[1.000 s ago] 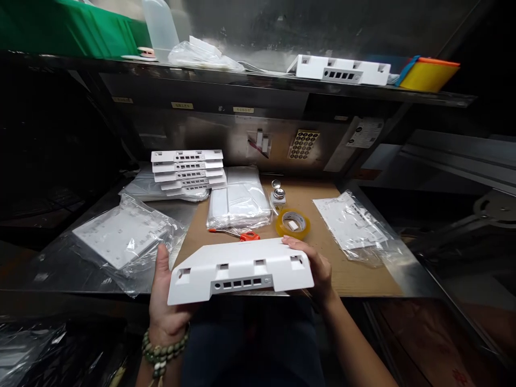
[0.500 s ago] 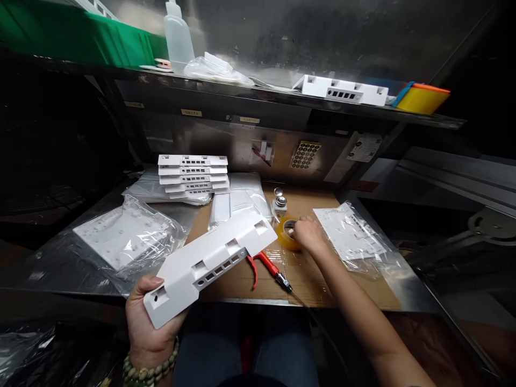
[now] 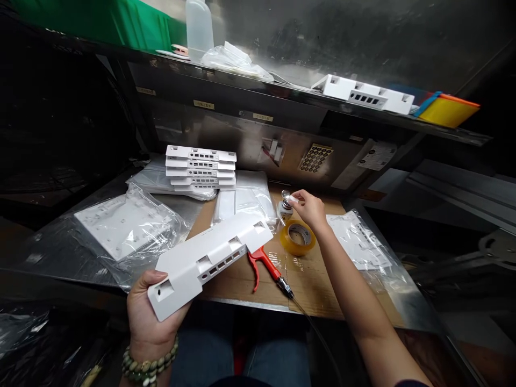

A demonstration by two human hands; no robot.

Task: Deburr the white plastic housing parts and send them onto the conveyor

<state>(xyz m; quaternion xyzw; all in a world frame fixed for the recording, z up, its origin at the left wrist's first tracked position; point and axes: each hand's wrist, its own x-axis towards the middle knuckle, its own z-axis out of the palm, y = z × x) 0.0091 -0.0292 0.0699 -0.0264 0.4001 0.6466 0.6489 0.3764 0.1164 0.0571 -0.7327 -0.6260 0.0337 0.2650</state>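
My left hand [image 3: 155, 309] grips one end of a white plastic housing [image 3: 213, 258], tilted up to the right, with square recesses and a row of port openings along its edge. My right hand [image 3: 309, 208] pinches a small white piece, perhaps a folded wipe [image 3: 293, 199], against the metal top of a small dispenser bottle [image 3: 285, 209] whose lid is flipped up. Just below that hand lies a roll of clear yellow tape [image 3: 310, 243]. A red air blow gun [image 3: 266, 263] with a hose rests on the cardboard, partly behind the housing.
Several similar housings [image 3: 201, 166] are stacked on plastic bags at the back left. Bagged white panels lie at left [image 3: 124, 226] and right [image 3: 358, 242]. A shelf [image 3: 242, 80] above carries a green bin [image 3: 100, 24], a squeeze bottle [image 3: 199, 29], another housing [image 3: 363, 95] and a yellow container [image 3: 449, 110].
My right hand has moved from inside the tape roll up to the dispenser bottle's top, carrying the small white piece. The left hand still holds the housing; the camera view has shifted slightly.
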